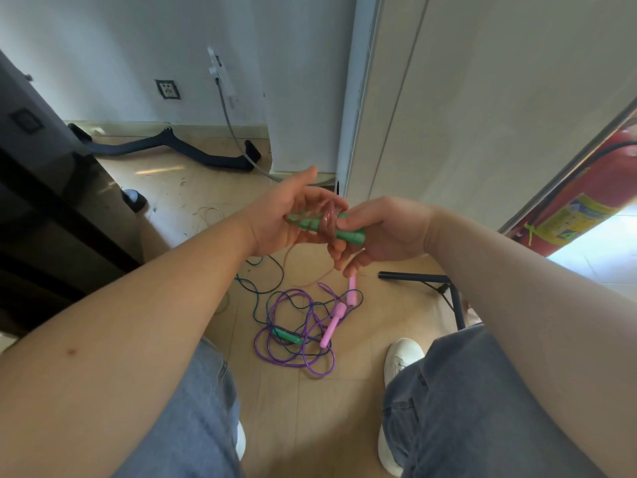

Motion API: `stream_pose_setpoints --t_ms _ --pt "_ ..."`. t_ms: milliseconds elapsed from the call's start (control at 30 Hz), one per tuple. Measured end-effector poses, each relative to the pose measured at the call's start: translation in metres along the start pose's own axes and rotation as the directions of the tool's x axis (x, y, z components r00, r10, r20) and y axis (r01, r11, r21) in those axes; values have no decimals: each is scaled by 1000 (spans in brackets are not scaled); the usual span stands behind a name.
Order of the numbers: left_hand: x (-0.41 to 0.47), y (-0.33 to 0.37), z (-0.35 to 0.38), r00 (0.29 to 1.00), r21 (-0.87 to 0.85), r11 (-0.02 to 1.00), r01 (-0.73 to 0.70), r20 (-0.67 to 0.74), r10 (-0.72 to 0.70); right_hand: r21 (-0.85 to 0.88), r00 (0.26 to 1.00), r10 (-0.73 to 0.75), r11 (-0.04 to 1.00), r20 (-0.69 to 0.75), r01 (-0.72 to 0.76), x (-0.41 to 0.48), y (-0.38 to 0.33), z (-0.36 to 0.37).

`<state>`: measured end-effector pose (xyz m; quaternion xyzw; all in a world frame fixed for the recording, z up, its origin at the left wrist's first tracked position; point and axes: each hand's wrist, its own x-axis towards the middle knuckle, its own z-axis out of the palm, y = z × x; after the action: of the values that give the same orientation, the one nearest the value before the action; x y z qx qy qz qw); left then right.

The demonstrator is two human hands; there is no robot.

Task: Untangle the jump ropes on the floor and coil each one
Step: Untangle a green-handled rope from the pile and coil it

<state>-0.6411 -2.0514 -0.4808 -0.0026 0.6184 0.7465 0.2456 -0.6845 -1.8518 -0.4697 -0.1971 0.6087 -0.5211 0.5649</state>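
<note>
One head-worn wide-angle camera looks steeply down at the floor [310, 408].

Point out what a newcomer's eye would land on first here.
Mid-frame, the left hand and right hand hold green handles with a pinkish rope wound round them. Below, on the floor between the person's feet, a purple rope lies tangled with a darker one and a pink handle. A red extinguisher shows at the right edge.
</note>
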Motion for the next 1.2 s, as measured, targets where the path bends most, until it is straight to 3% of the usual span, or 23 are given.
stream_pose_setpoints --t_ms 167,300,400,600,867,1067,1200 --pt "-2 2 -6 996 128 991 30 -81 -20 59 997 6 998 79 -10 -4 -3 0" --pt "-1 6 -6 948 342 938 -58 -276 159 -8 967 84 996 240 -85 -6 -5 5" --pt "-1 4 -1 912 456 881 -128 -296 285 -77 936 182 983 303 -166 -2 -4 11" --pt "1 1 13 892 501 842 -199 -264 368 -137 903 359 932 237 -334 7 1 23" --pt "5 -1 0 831 593 795 -127 -375 412 -258 903 383 908 194 -330 3 0 21" --pt "10 -7 1 833 624 776 -91 -380 403 -206 917 257 958 305 -200 -3 -7 24" --pt "8 -8 7 899 569 816 104 -405 168 -117 970 50 993 237 -22 -11 -10 14"
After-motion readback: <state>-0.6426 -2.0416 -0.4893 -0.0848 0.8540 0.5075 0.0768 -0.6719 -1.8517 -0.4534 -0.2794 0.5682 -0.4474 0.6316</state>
